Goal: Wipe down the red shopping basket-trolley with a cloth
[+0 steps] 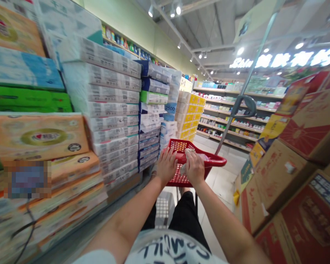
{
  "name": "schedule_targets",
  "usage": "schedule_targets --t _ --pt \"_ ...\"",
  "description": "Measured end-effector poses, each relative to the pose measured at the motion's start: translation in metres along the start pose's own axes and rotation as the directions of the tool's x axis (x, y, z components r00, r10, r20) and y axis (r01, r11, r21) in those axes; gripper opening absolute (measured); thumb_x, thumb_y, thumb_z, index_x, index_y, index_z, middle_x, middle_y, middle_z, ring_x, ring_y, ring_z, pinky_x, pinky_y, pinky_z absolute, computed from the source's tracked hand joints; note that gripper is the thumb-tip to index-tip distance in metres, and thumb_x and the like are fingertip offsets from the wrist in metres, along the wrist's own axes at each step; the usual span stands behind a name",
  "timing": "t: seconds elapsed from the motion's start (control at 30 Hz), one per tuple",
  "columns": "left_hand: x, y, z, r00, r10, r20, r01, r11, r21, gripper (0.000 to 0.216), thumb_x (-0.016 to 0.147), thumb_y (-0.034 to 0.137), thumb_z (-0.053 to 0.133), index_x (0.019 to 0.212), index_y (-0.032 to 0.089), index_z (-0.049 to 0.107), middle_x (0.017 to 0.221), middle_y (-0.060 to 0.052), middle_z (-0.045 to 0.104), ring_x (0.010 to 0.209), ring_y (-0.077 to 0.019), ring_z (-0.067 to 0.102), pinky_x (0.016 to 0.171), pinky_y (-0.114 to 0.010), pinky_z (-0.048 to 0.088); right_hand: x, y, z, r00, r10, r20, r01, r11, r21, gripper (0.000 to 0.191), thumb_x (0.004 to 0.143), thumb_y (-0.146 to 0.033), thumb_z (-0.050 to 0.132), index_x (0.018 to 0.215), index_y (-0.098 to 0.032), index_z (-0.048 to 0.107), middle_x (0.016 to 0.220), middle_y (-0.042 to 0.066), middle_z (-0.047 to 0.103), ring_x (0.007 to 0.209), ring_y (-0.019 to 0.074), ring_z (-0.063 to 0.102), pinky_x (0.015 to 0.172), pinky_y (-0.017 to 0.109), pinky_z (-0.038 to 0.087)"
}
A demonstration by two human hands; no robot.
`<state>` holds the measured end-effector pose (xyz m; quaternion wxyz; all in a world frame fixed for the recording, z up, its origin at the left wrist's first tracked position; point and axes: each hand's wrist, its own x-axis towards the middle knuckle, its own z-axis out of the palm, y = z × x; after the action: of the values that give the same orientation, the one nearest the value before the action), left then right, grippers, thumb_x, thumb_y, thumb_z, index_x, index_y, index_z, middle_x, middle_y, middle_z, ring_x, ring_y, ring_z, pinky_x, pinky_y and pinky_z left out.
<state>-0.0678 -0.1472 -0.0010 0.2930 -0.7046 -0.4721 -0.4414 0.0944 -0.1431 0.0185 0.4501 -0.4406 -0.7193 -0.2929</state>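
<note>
A red plastic shopping cart (214,160) stands in the aisle in front of me. My left hand (167,165) rests on its near rim with the fingers stretched forward and slightly apart. My right hand (194,168) is beside it on the same rim, fingers curled around a crumpled whitish paper or cloth (189,151) that sticks out above the knuckles. Both forearms reach forward from the bottom of the view.
Tall stacks of packaged tissue (112,110) line the left side of the aisle. Red and brown cardboard boxes (297,165) are piled on the right. Store shelves (231,121) with goods stand far ahead. A grey pole (244,91) slants up behind the cart.
</note>
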Motion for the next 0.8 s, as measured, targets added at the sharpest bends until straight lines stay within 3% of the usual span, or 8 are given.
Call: schedule_targets --t 0.07,0.2,0.37,0.47,0.63,0.8 --pt "0.000 0.000 0.000 1.000 -0.005 -0.007 0.005 1.000 -0.008 0.035 0.095 0.026 0.043 0.127 0.018 0.052 0.145 -0.012 0.047 0.141 -0.0265 0.033 0.115 -0.051 0.028 0.003 -0.001 -0.003 1.000 -0.005 0.022 0.005 1.000 -0.008 0.032 0.095 -0.021 0.041 0.119 -0.017 0.063 0.119 0.010 0.065 0.113 0.0219 0.054 0.100 0.037 0.034" --pt "-0.001 0.001 -0.001 1.000 -0.004 0.001 0.004 1.000 -0.012 0.032 0.095 0.027 0.043 0.123 0.018 0.054 0.145 -0.011 0.046 0.141 -0.0264 0.031 0.115 -0.051 0.027 0.039 -0.010 -0.014 0.952 0.173 0.251 -0.136 0.978 -0.155 0.030 0.095 -0.027 0.042 0.086 -0.017 0.069 0.087 0.010 0.069 0.088 0.0226 0.059 0.087 0.037 0.037" --pt "0.000 0.001 -0.002 1.000 0.004 0.010 -0.004 1.000 0.004 0.029 0.095 0.029 0.044 0.119 0.018 0.056 0.144 -0.011 0.047 0.140 -0.0267 0.034 0.115 -0.051 0.027 0.057 -0.018 -0.011 0.904 0.172 0.391 -0.113 0.979 -0.169 0.028 0.096 -0.035 0.043 0.097 -0.019 0.066 0.099 0.011 0.068 0.096 0.0222 0.059 0.087 0.035 0.036" --pt "0.000 0.001 -0.003 1.000 0.009 0.009 -0.009 1.000 0.000 0.028 0.095 0.028 0.044 0.117 0.018 0.057 0.143 -0.011 0.049 0.140 -0.0267 0.034 0.115 -0.050 0.028 0.048 -0.017 -0.007 0.901 0.141 0.411 -0.080 0.984 -0.161 0.030 0.097 -0.035 0.041 0.097 -0.018 0.066 0.094 0.010 0.070 0.092 0.0207 0.061 0.088 0.034 0.036" --pt "-0.002 0.005 -0.006 1.000 0.012 0.004 -0.012 1.000 -0.003 0.027 0.094 0.027 0.045 0.116 0.019 0.057 0.144 -0.011 0.048 0.140 -0.0271 0.033 0.115 -0.052 0.027 0.047 -0.014 -0.008 0.932 0.171 0.319 -0.100 0.968 -0.228 0.031 0.095 -0.028 0.040 0.086 -0.017 0.067 0.090 0.010 0.071 0.087 0.0222 0.063 0.086 0.036 0.035" --pt "-0.004 0.009 -0.008 1.000 0.024 0.005 -0.024 1.000 -0.008 0.025 0.094 0.027 0.045 0.114 0.019 0.058 0.144 -0.011 0.048 0.139 -0.0272 0.035 0.115 -0.051 0.026 0.059 -0.013 -0.009 0.911 0.159 0.381 -0.081 0.974 -0.213 0.026 0.091 -0.030 0.047 0.085 -0.016 0.068 0.089 0.011 0.071 0.087 0.0240 0.063 0.086 0.038 0.036"
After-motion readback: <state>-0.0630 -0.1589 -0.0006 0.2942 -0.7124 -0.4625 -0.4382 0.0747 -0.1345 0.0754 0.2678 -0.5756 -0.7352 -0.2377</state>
